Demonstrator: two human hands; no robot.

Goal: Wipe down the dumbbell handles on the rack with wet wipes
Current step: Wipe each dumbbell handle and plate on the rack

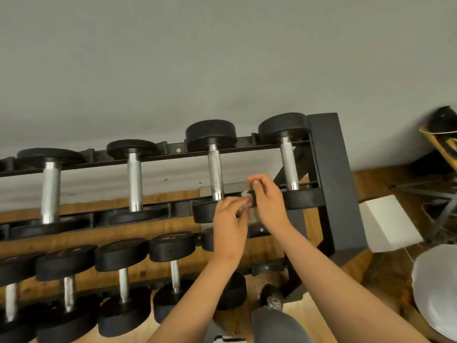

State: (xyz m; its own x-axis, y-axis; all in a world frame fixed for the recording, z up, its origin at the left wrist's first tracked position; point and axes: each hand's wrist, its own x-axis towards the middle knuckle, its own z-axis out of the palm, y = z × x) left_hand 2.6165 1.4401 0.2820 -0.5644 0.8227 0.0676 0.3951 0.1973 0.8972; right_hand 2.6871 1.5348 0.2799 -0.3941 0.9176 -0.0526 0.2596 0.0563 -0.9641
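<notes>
Left hand (228,219) and right hand (269,209) pinch a crumpled wet wipe (245,195) between them, seemingly unfolding it. The nearest dumbbell handle (215,174) lies at 11 o'clock, closest to the left hand, its axis running 12 to 6 on the rack (329,169).

Black two-tier rack (329,169) stands on wood floor (319,318). Top tier: four upper dumbbells (135,179) laid across the rails, chrome handles exposed. Bottom tier: lower dumbbells (123,280), row runs off left edge.
</notes>
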